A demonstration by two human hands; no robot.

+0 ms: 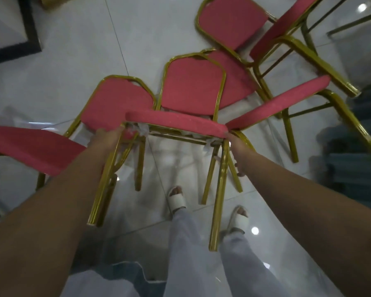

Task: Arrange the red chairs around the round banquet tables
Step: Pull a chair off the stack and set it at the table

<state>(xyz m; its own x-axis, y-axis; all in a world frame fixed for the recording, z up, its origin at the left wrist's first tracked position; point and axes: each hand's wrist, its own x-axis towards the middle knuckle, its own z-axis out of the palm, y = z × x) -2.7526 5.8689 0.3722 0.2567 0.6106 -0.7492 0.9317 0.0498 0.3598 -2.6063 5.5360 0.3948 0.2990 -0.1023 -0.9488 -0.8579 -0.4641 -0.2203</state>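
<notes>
The red chair point(176, 123) you're handling sits in the centre of the frame. Its seat edge is turned toward you and its gold-framed backrest point(193, 86) rises behind it, toward the top of the frame. Your left hand point(104, 137) is at the seat's left corner with the fingers tucked under the padding and out of sight, so it has hold of the chair there. Your right hand point(238, 148) is at the seat's right corner, fingers curled down around the gold frame where the leg begins. The chair's two near legs point(217, 200) run down toward the bottom of the frame on either side of your feet. You cannot tell whether their tips touch the floor point(73, 61).

Three more red chairs crowd around it. The left chair point(116, 103) has its backrest just beside the held chair's back, and its seat seems to be the red one reaching the left edge of the frame. The right chair point(276, 103) angles off to centre right, its seat corner touching or nearly touching the held seat at your right hand. The far chair point(229, 20) stands in the upper right, tilted in the wide-angle view.

The floor is glossy white tile. Your feet in white slippers point(176, 200) and pale trousers point(193, 254) show at lower centre. A dark-edged panel point(31, 28) lies in the upper left corner, and something teal point(362, 146), too blurred to identify, sits at the right edge.
</notes>
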